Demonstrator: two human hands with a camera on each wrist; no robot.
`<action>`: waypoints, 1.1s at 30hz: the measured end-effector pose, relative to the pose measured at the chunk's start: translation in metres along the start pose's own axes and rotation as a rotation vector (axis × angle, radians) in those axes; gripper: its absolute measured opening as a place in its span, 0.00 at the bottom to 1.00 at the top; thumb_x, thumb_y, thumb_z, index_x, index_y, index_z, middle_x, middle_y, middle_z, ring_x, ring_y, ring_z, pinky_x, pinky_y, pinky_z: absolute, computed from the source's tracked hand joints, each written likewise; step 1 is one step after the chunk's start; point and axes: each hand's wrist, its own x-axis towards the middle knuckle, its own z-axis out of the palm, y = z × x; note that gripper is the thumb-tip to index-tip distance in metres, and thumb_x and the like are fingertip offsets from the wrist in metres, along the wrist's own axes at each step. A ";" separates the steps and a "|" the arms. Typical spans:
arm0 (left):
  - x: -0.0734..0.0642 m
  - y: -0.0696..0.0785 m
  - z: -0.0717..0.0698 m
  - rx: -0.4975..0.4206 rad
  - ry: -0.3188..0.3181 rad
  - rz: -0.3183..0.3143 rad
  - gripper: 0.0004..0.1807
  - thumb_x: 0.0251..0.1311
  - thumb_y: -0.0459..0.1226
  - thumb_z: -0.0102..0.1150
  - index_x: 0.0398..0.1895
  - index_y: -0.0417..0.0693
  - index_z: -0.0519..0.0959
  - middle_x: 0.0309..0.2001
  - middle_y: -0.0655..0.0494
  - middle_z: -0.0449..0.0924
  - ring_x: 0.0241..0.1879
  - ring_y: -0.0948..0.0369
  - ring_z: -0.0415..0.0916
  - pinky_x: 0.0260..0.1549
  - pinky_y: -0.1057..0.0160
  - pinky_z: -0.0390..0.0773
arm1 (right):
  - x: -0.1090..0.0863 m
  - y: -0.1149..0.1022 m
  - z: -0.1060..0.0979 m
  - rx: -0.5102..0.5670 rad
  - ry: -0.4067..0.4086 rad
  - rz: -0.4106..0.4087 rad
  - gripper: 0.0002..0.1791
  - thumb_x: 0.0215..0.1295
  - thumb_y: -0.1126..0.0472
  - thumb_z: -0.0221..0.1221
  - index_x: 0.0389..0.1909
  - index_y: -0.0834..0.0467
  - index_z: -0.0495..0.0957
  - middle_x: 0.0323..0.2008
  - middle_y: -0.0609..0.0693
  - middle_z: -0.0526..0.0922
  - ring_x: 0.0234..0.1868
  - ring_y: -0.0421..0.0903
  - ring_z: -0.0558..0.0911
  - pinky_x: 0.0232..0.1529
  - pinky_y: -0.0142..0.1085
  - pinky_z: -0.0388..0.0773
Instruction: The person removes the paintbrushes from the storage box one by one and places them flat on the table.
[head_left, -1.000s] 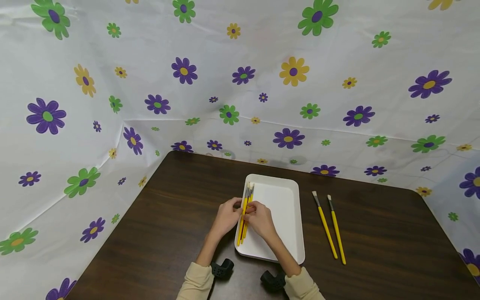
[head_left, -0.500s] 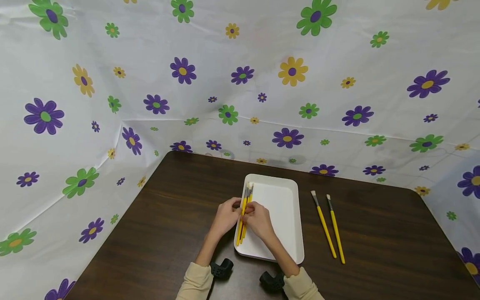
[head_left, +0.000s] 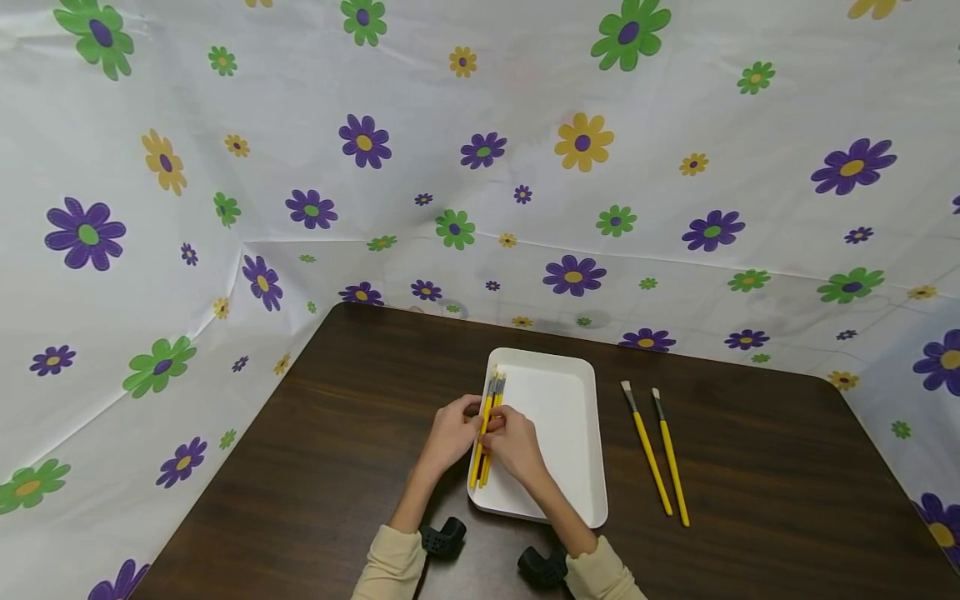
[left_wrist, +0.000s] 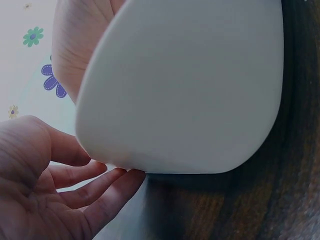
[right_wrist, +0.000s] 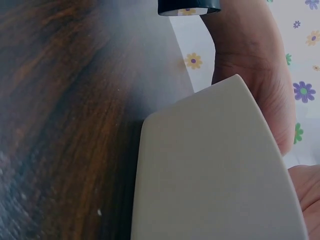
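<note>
Several yellow-handled paintbrushes [head_left: 477, 461] lie side by side along the left wall of a white rectangular tray [head_left: 558, 429], bristles pointing away from me. My right hand [head_left: 513, 442] reaches over the tray and pinches the bundle near mid-handle, its fingertips partly covering the brushes. At the left rim, my left hand [head_left: 452, 435] grips the side of the tray, its thumb side close to the brushes. In the left wrist view, the left fingers [left_wrist: 107, 200] touch the tray's outer wall [left_wrist: 190, 90]. The right wrist view has the tray's near wall [right_wrist: 210, 165] hiding the fingers.
Two more paintbrushes, one [head_left: 647, 450] nearer the tray and another [head_left: 672, 458] beyond it, lie on the dark wooden table [head_left: 765, 467] to the right. A flowered white sheet [head_left: 420, 100] hangs behind and at the sides. Black wrist mounts [head_left: 444, 537] sit below both forearms.
One brush in the bundle has slid slightly toward me, and the handle ends now line up more evenly. My right hand has shifted a little; the left stays at the rim.
</note>
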 end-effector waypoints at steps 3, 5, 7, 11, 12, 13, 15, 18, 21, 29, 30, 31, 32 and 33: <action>0.000 0.001 0.000 -0.005 -0.003 -0.006 0.17 0.69 0.29 0.56 0.58 0.34 0.81 0.50 0.39 0.84 0.45 0.47 0.84 0.43 0.50 0.84 | 0.000 0.000 0.000 0.005 -0.002 -0.005 0.23 0.56 0.78 0.66 0.54 0.78 0.76 0.33 0.60 0.82 0.29 0.47 0.85 0.31 0.37 0.85; -0.001 0.001 -0.001 -0.004 -0.005 -0.012 0.17 0.69 0.30 0.56 0.59 0.35 0.81 0.50 0.39 0.85 0.45 0.47 0.84 0.43 0.50 0.84 | 0.000 0.000 0.000 0.008 -0.002 -0.008 0.23 0.55 0.78 0.66 0.54 0.79 0.76 0.34 0.60 0.83 0.29 0.48 0.86 0.31 0.37 0.86; -0.001 0.002 -0.001 -0.005 -0.005 -0.016 0.17 0.69 0.30 0.56 0.59 0.35 0.81 0.50 0.39 0.85 0.45 0.47 0.84 0.44 0.50 0.84 | 0.000 -0.001 -0.002 0.000 -0.001 -0.011 0.23 0.55 0.78 0.66 0.54 0.78 0.76 0.34 0.60 0.83 0.30 0.48 0.86 0.31 0.37 0.86; -0.001 0.002 0.000 -0.002 -0.008 -0.016 0.17 0.69 0.30 0.56 0.59 0.35 0.81 0.50 0.39 0.85 0.45 0.47 0.84 0.44 0.49 0.84 | 0.000 -0.003 -0.006 0.002 0.005 0.008 0.22 0.55 0.77 0.67 0.52 0.76 0.78 0.33 0.59 0.84 0.29 0.47 0.85 0.31 0.37 0.86; -0.001 0.002 0.000 0.000 -0.009 -0.015 0.17 0.68 0.30 0.56 0.59 0.35 0.81 0.50 0.39 0.85 0.45 0.47 0.83 0.44 0.49 0.84 | 0.001 -0.003 -0.008 0.003 0.009 0.015 0.22 0.55 0.76 0.67 0.52 0.76 0.78 0.33 0.59 0.84 0.28 0.47 0.85 0.31 0.37 0.85; -0.001 0.002 0.000 0.003 -0.009 -0.015 0.17 0.69 0.30 0.57 0.59 0.35 0.81 0.50 0.40 0.85 0.45 0.48 0.83 0.44 0.49 0.84 | 0.001 -0.003 -0.009 0.010 0.012 0.020 0.22 0.55 0.76 0.67 0.52 0.76 0.78 0.33 0.59 0.84 0.28 0.46 0.84 0.30 0.37 0.85; 0.000 0.002 0.001 0.005 -0.007 -0.015 0.17 0.69 0.31 0.57 0.59 0.36 0.81 0.50 0.40 0.85 0.45 0.48 0.84 0.45 0.49 0.84 | 0.002 -0.003 -0.012 0.027 0.019 0.032 0.23 0.54 0.76 0.67 0.53 0.75 0.79 0.33 0.59 0.83 0.27 0.46 0.84 0.30 0.37 0.86; 0.000 0.002 0.001 0.008 -0.002 -0.009 0.17 0.69 0.31 0.57 0.59 0.35 0.81 0.50 0.41 0.85 0.44 0.49 0.84 0.45 0.50 0.84 | 0.003 -0.004 -0.017 0.058 0.024 0.040 0.24 0.54 0.76 0.66 0.54 0.75 0.78 0.35 0.59 0.83 0.29 0.47 0.85 0.30 0.38 0.86; 0.000 0.003 0.000 0.011 0.002 -0.005 0.17 0.68 0.30 0.57 0.59 0.35 0.81 0.50 0.40 0.85 0.44 0.48 0.84 0.45 0.50 0.84 | 0.002 -0.005 -0.022 0.084 0.021 0.037 0.25 0.55 0.77 0.66 0.56 0.75 0.78 0.36 0.61 0.84 0.30 0.49 0.86 0.31 0.40 0.86; 0.000 0.004 0.001 -0.004 0.004 -0.028 0.18 0.69 0.30 0.57 0.60 0.34 0.81 0.51 0.40 0.84 0.44 0.50 0.83 0.45 0.50 0.83 | -0.004 -0.009 -0.039 0.129 0.056 0.023 0.26 0.56 0.78 0.65 0.58 0.76 0.77 0.37 0.63 0.85 0.32 0.49 0.86 0.32 0.41 0.87; 0.000 0.004 0.001 -0.005 0.006 -0.028 0.18 0.69 0.30 0.57 0.60 0.34 0.81 0.51 0.40 0.84 0.44 0.50 0.83 0.45 0.50 0.83 | -0.005 -0.009 -0.041 0.129 0.065 0.028 0.26 0.56 0.78 0.65 0.58 0.76 0.77 0.37 0.63 0.85 0.32 0.49 0.87 0.32 0.41 0.87; 0.000 0.003 0.001 -0.004 0.007 -0.027 0.18 0.69 0.30 0.57 0.60 0.34 0.81 0.51 0.40 0.84 0.44 0.50 0.83 0.45 0.49 0.83 | -0.006 -0.009 -0.043 0.123 0.075 0.034 0.26 0.56 0.77 0.65 0.59 0.75 0.77 0.37 0.62 0.85 0.32 0.49 0.87 0.33 0.41 0.87; 0.000 0.003 0.001 -0.003 0.009 -0.030 0.18 0.69 0.30 0.57 0.60 0.34 0.81 0.51 0.40 0.84 0.44 0.50 0.83 0.45 0.49 0.83 | -0.007 -0.009 -0.045 0.119 0.083 0.038 0.26 0.56 0.77 0.65 0.59 0.75 0.77 0.37 0.61 0.86 0.32 0.49 0.87 0.33 0.41 0.87; 0.000 0.003 0.001 -0.003 0.011 -0.033 0.18 0.69 0.30 0.56 0.60 0.35 0.81 0.51 0.40 0.84 0.44 0.50 0.83 0.46 0.49 0.83 | -0.008 -0.009 -0.048 0.111 0.090 0.042 0.26 0.57 0.76 0.65 0.59 0.74 0.78 0.37 0.61 0.86 0.33 0.50 0.87 0.34 0.40 0.87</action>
